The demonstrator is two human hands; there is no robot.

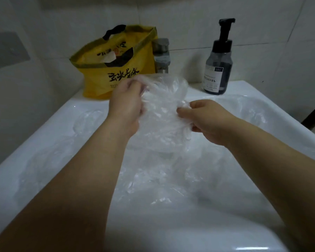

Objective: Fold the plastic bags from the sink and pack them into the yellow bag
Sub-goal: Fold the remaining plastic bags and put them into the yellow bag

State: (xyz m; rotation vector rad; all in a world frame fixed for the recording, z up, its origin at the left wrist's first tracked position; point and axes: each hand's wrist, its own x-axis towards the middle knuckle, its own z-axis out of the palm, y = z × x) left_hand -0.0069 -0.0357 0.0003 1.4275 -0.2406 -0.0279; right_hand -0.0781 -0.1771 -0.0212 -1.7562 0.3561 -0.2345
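Pinched at two edges, a clear plastic bag (164, 110) is held up over the sink (44, 135): its upper left part is gripped by the curled fingers of the left hand (127, 104), and its right edge is bunched in the fingers of the right hand (207, 120), which is held lower. The film is crumpled and not yet flattened, and its length hangs down from the hands toward the basin, so a fold is judged to be only at its start. The yellow bag (120, 75) is stood upright on the back ledge, behind the grip and to its left, with its mouth open upward; the left hand is the nearer one to it. Something white and something dark are seen inside its mouth, but what they are cannot be told. More clear bags (153, 179) are left lying loose in the basin beneath the arms. A tap (161, 55) is set just beside the yellow bag, and a soap bottle (219, 70) is stood farther right.
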